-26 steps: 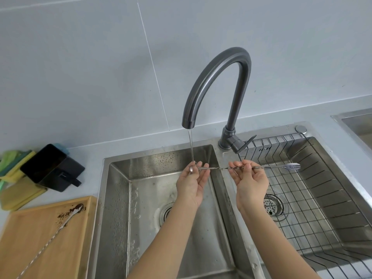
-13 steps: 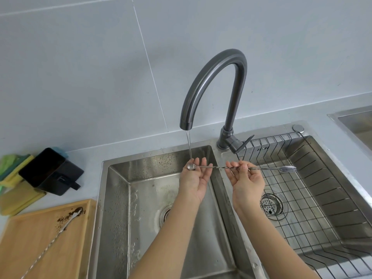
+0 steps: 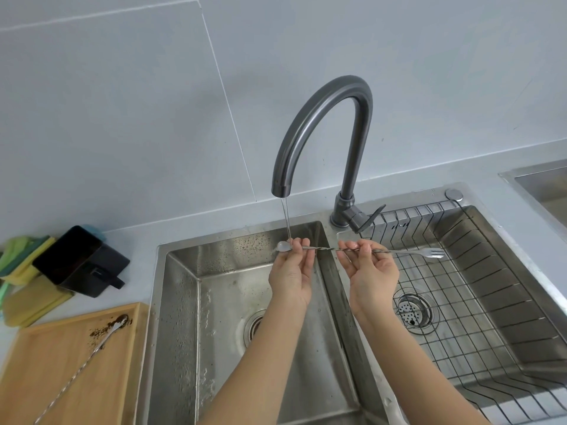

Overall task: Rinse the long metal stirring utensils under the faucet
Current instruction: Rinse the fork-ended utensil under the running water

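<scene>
A double sink is set into the grey bench, filling the picture from about 6 o'clock to 3 o'clock. The right bowl is lined with a wire rack. A dark curved faucet is seen at 12 o'clock, and a thin stream of water is falling from it into the left bowl. A wooden board is lying at 8 o'clock, and a second stirring spoon with brown bits around its bowl is resting on it, not yet rinsed.

The long stirring spoon is held level across the wall between the two bowls. Its small spoon end is under the water at the left, and its little fork end is pointing toward 3 o'clock over the rack. The left hand is pinched on it just beside the spoon end. The right hand is pinched on the twisted middle part.

The spoon looks thin, light and stiff, and it is likely slippery when wet. It is best held on the twisted part, where fingers can catch. The fork end may be pointy, so it is better left alone.
</scene>
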